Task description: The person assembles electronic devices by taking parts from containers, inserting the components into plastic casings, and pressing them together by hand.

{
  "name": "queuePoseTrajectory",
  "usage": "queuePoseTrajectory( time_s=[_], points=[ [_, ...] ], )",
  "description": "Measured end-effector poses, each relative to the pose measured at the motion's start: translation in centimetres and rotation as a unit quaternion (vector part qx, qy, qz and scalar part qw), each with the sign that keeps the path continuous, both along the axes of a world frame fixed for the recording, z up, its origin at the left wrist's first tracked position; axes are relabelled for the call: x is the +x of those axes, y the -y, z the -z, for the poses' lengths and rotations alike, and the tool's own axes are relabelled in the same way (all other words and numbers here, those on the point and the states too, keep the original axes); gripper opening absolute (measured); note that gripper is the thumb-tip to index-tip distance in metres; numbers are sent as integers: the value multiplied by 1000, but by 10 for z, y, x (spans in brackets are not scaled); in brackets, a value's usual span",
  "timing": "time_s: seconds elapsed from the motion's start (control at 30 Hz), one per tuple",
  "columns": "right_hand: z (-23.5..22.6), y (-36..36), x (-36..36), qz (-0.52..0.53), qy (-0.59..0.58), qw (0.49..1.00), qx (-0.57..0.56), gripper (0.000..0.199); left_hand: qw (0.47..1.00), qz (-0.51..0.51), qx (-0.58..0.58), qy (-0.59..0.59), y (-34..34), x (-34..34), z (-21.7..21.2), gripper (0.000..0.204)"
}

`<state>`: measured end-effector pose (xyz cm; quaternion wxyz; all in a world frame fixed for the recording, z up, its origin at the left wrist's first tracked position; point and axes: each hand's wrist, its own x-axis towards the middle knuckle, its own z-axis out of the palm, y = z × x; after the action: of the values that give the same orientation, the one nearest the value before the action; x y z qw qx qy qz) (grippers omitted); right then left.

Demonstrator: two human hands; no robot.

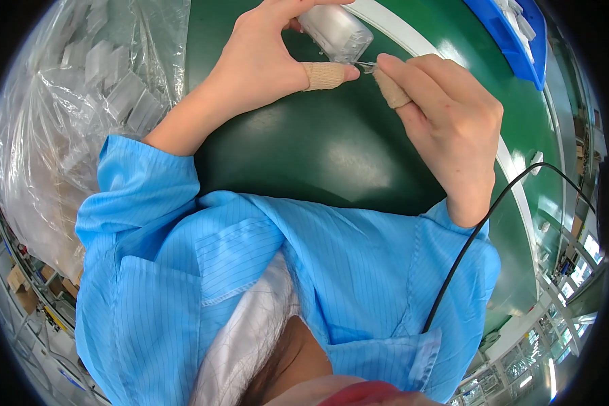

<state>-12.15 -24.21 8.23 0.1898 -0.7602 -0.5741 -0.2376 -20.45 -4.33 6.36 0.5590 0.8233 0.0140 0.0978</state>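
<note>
The left grip (267, 54) is closed on a pale, translucent case (337, 30), which is held at the top middle of the view, above the green desk (304, 145). The thumb, wrapped in beige tape (323, 75), is laid along the near side of the case; part of the fingers is cut off by the upper edge. By the right grip (450, 101), a thin pale piece (365, 64) is pinched between thumb and fingertips, just beside the lower corner of the case; whether the two are joined cannot be told. The right thumb is also wrapped, in a beige band (390, 89).

To the left, a large clear plastic bag (40, 183) is seen, with translucent boxes (125, 91) gathered inside. At the upper right, white pieces (520, 20) are held in a blue bin (507, 49). Near the right edge of the desk, a small white item (536, 162) is seen. A black cable (461, 247) is looped past the right wrist, across the sleeve of a light blue jacket (365, 271).
</note>
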Motion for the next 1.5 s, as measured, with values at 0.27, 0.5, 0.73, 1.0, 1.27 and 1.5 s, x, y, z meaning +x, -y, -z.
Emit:
queuePoseTrajectory(
  time_s=[0.27,0.5,0.73,1.0,1.27,1.5],
  points=[
    [11,-6,-10,58,3,997,50,19,993,-16,-115,-7,3,2,11,68],
    [1,-3,-4,49,-257,964,34,26,977,23,-213,-8,-5,1,9,66],
    [40,-7,20,-219,-837,498,52,55,892,273,-356,63,-11,9,23,73],
    [48,-11,26,-138,-826,512,192,29,933,181,-304,62,-6,10,39,59],
    [51,-13,24,-72,-606,769,191,40,935,72,-335,-90,-2,8,32,39],
    [36,-13,21,-58,-378,915,130,28,989,21,-122,79,7,5,35,31]
  ],
)
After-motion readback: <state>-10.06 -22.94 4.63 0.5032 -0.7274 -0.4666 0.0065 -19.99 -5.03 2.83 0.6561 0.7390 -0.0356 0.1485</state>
